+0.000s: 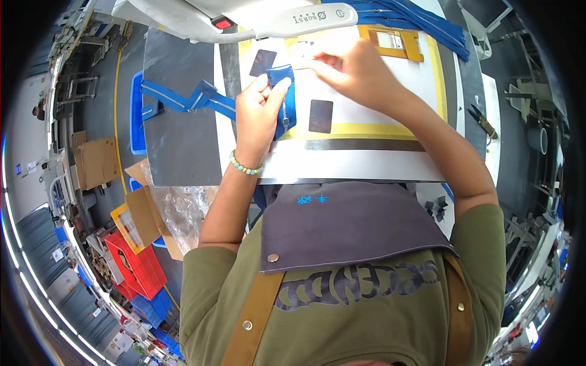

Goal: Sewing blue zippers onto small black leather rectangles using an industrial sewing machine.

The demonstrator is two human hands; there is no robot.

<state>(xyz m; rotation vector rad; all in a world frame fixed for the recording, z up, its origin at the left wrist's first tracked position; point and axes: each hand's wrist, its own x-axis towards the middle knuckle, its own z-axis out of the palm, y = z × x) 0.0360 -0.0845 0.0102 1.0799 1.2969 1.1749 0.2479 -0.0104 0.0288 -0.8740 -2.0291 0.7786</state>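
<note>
My left hand, with a beaded bracelet at the wrist, grips a blue zippered fabric piece between thumb and fingers. Its metal zip and slider show along the lower part. From under that hand a zigzag blue zipper strip trails left across the dark tabletop. My right hand is closed in a pinch just right of the fabric's top, below the white sewing machine arm. What its fingertips hold is too small to tell. Two dark rectangular plates lie nearby, one plate between and below the hands, another plate beyond my left hand.
A pile of blue zipper strips lies at the far right, beside a yellow frame-like template. Dark-handled snips rest at the right edge. Left of the table stand a blue bin, cardboard boxes and a red crate.
</note>
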